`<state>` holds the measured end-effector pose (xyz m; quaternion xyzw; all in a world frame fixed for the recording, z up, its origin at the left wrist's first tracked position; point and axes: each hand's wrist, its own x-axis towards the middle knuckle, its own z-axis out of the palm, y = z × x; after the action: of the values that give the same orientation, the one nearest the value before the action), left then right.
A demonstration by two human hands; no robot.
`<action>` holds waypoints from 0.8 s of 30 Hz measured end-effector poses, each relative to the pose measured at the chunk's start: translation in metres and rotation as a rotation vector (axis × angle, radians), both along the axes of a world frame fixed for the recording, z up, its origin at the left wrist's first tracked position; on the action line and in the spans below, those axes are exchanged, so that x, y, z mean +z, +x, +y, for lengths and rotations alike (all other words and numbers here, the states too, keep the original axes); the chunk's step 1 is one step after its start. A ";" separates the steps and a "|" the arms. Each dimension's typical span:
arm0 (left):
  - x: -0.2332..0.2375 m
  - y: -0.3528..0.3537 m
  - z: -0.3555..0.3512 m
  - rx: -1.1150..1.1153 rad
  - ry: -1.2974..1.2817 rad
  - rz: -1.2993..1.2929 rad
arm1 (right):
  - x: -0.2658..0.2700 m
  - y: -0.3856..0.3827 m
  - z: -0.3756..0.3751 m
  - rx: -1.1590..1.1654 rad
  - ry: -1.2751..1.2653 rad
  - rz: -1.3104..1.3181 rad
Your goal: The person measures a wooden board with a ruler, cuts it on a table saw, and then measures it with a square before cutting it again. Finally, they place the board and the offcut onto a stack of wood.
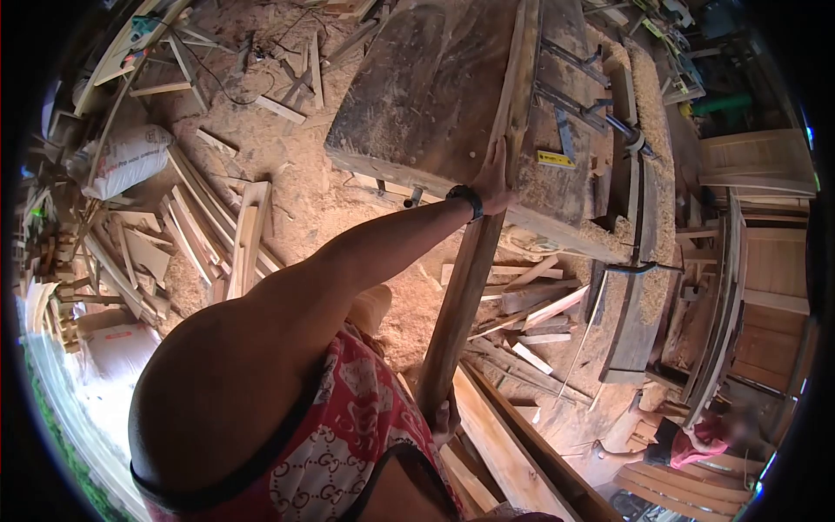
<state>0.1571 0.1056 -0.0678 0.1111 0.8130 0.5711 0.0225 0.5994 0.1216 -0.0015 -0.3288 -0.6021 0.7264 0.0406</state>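
A long, dark-edged wooden plank (461, 304) runs from close to my body up across the workbench (417, 87). My left hand (494, 184), with a dark watch on the wrist, grips the plank near the bench's front edge. Lower down, my right hand (445, 419) is closed around the plank's near end, partly hidden behind it. Right of the plank, a try square (555, 158) with a yellow part and a bluish part lies on the bench. Metal bar clamps (570, 106) are beside it.
Sawdust and offcuts (531, 304) litter the floor under the bench. Wood strips (248, 235) and a white sack (130, 161) lie at left. Another person (700, 439) in a red top sits at lower right. Wooden panels (774, 313) stand along the right.
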 end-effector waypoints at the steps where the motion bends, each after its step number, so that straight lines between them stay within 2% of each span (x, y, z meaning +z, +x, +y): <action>1: -0.001 -0.003 0.001 -0.001 -0.001 0.002 | 0.001 -0.001 0.000 0.004 -0.004 0.003; 6: 0.001 -0.022 0.002 0.012 -0.067 0.001 | 0.001 -0.004 -0.001 -0.017 0.019 -0.031; 13: -0.002 -0.053 0.004 -0.028 0.013 -0.036 | -0.008 -0.033 0.000 -0.009 0.160 0.056; 20: 0.007 -0.076 0.004 0.000 -0.095 -0.033 | -0.018 -0.054 0.003 -0.047 0.254 0.070; 24: 0.008 -0.094 0.007 -0.002 -0.132 -0.041 | -0.019 -0.071 0.000 -0.116 0.182 0.090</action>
<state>0.0635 0.1124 -0.0601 0.0984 0.8482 0.5183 0.0469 0.5288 0.1219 -0.0202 -0.3252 -0.6431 0.6792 0.1389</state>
